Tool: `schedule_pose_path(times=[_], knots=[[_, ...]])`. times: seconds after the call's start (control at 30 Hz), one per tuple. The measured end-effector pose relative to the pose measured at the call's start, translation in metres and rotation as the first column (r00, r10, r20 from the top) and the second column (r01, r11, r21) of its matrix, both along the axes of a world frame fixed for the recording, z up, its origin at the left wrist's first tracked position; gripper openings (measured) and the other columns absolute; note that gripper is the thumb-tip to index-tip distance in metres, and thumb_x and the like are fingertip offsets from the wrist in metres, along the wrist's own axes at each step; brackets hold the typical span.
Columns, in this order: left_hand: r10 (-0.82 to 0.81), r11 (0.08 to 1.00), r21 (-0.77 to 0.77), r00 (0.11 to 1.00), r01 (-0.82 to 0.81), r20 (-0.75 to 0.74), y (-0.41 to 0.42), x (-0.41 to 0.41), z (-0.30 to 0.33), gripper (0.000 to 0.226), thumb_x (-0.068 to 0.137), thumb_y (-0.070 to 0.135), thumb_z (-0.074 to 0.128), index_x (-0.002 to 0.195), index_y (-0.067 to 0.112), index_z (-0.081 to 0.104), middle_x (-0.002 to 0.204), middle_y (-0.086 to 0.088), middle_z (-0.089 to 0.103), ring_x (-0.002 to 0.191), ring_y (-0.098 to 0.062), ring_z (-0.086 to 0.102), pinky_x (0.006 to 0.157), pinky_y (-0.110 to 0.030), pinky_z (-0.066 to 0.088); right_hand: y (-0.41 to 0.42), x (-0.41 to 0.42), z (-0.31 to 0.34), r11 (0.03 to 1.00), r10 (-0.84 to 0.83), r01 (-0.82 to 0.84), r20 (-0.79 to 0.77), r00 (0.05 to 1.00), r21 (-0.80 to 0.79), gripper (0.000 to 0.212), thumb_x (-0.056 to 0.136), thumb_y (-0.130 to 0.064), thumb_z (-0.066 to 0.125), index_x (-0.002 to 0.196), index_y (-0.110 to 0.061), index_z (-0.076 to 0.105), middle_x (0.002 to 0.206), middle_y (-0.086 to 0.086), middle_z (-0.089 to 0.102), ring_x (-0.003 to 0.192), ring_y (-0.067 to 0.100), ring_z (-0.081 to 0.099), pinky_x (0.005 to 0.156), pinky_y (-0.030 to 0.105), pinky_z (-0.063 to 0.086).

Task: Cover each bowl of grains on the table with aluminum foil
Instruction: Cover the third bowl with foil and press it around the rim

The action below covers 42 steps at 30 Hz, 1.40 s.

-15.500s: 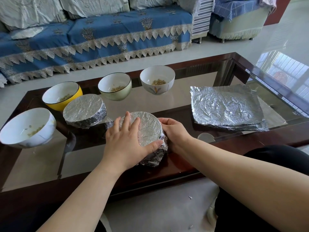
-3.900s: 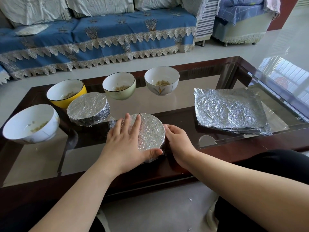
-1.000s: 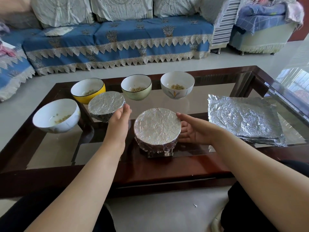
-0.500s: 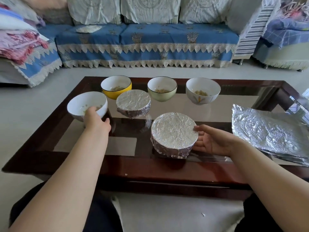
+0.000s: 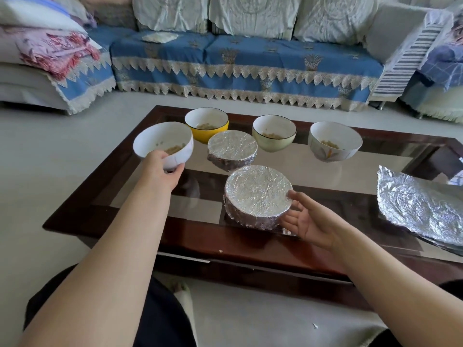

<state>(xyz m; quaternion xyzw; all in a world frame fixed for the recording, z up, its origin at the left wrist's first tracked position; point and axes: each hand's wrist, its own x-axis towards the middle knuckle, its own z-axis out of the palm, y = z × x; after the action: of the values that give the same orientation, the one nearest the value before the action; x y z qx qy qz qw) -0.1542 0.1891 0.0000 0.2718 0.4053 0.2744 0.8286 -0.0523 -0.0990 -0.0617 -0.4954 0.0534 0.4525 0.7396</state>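
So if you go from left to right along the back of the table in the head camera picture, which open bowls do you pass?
White bowl gripped by the left hand → yellow bowl with a white inside → pale green bowl with a dark rim → white bowl with an orange flower pattern. All four show grains inside and carry no foil.

A: Seating, far side? B: One sofa (image 5: 250, 58) under a blue cover with a cream lace fringe; pale embroidered cushions (image 5: 253, 13) along its back; a small white cloth (image 5: 160, 36) lying on the seat at left.

A: Left flank? B: Folded bedding (image 5: 50, 51), red-and-white floral, stacked on a second seat.

A: Right flank? B: A striped cloth (image 5: 406, 63) draped beside a blue checked throw (image 5: 443, 63).

A: Underfoot? B: Pale floor (image 5: 50, 156); a white scrap (image 5: 315, 326) near the front edge.
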Motion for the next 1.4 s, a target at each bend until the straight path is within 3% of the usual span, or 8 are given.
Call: schedule_pose_path(times=[0.13,0.4,0.67,0.77,1.0,1.17,1.3,1.4], knots=[[0.085,0.996,-0.03,0.986,-0.081,0.146,0.001,-0.02,0.022,0.017,0.088,0.002,0.052,0.104,0.007,0.055,0.114,-0.012,0.048,0.105,-0.029,0.054,0.086,-0.042,0.058,0.039,-0.019,-0.002,0.997,-0.053,0.055,-0.03,0.998,0.047,0.034,0.084,-0.027,0.066,0.112,-0.009,0.057,0.095,0.012,0.071,0.076,0.02,0.072,0.073,0.028,0.06],[0.026,0.998,0.042,0.97,-0.037,0.242,0.005,-0.042,0.037,0.016,0.091,0.0,0.05,0.106,0.004,0.053,0.112,-0.01,0.046,0.1,-0.02,0.053,0.082,-0.041,0.06,0.148,-0.049,0.001,0.987,-0.133,0.137,-0.053,0.99,0.086,0.023,0.091,-0.025,0.066,0.107,-0.01,0.058,0.113,0.013,0.067,0.092,0.022,0.068,0.083,0.032,0.056],[0.029,0.997,0.058,0.971,-0.044,0.236,0.019,-0.037,0.037,0.015,0.089,-0.001,0.052,0.103,0.004,0.055,0.109,-0.011,0.046,0.093,-0.018,0.052,0.083,-0.045,0.059,0.225,-0.043,0.006,0.993,-0.081,0.082,-0.015,0.997,0.088,0.017,0.092,-0.029,0.066,0.095,-0.014,0.059,0.09,0.005,0.066,0.081,0.017,0.064,0.104,0.039,0.046],[-0.001,0.997,0.076,0.971,-0.017,0.24,0.02,-0.032,0.036,0.015,0.089,-0.001,0.051,0.103,0.003,0.055,0.112,-0.011,0.05,0.097,-0.019,0.055,0.08,-0.043,0.06,0.234,-0.036,0.008,0.997,-0.018,0.018,-0.007,1.0,0.069,0.029,0.092,-0.033,0.065,0.108,-0.01,0.058,0.091,0.004,0.066,0.09,0.019,0.065,0.107,0.039,0.043],[-0.135,0.988,0.102,0.965,0.115,0.223,-0.006,-0.021,0.037,0.026,0.09,-0.004,0.049,0.114,0.003,0.056,0.119,-0.013,0.05,0.097,-0.023,0.056,0.086,-0.046,0.058,0.198,-0.028,0.007,0.998,0.063,-0.062,0.01,0.998,-0.023,0.071,0.094,-0.043,0.058,0.147,-0.005,0.03,0.147,0.019,0.043,0.134,0.028,0.045,0.109,0.04,0.038],[-0.364,0.929,0.109,0.924,0.353,0.118,-0.033,-0.01,0.029,0.03,0.088,-0.005,0.05,0.116,0.003,0.055,0.128,-0.018,0.051,0.102,-0.034,0.06,0.087,-0.05,0.057,0.116,-0.009,0.012,0.964,0.185,-0.167,0.07,0.98,-0.206,0.023,0.099,-0.031,0.052,0.106,-0.01,0.057,0.119,0.014,0.064,0.103,0.025,0.065,0.091,0.035,0.051],[-0.564,0.82,0.122,0.826,0.559,0.011,-0.068,0.004,0.019,0.024,0.09,-0.006,0.049,0.111,0.003,0.055,0.126,-0.018,0.055,0.115,-0.04,0.059,0.08,-0.047,0.06,0.037,0.015,0.026,0.936,0.163,-0.103,0.157,0.974,-0.337,0.021,0.103,-0.023,0.045,0.112,-0.009,0.057,0.115,0.014,0.069,0.098,0.024,0.069,0.081,0.033,0.056],[-0.687,0.718,0.105,0.725,0.688,-0.053,-0.096,0.016,0.006,0.026,0.091,-0.003,0.046,0.114,0.002,0.057,0.124,-0.02,0.059,0.115,-0.037,0.061,0.07,-0.044,0.062,-0.015,0.033,0.034,0.932,0.103,-0.027,0.191,0.976,-0.362,0.032,0.105,-0.024,0.037,0.122,-0.005,0.056,0.113,0.016,0.07,0.103,0.027,0.067,0.094,0.04,0.052]])
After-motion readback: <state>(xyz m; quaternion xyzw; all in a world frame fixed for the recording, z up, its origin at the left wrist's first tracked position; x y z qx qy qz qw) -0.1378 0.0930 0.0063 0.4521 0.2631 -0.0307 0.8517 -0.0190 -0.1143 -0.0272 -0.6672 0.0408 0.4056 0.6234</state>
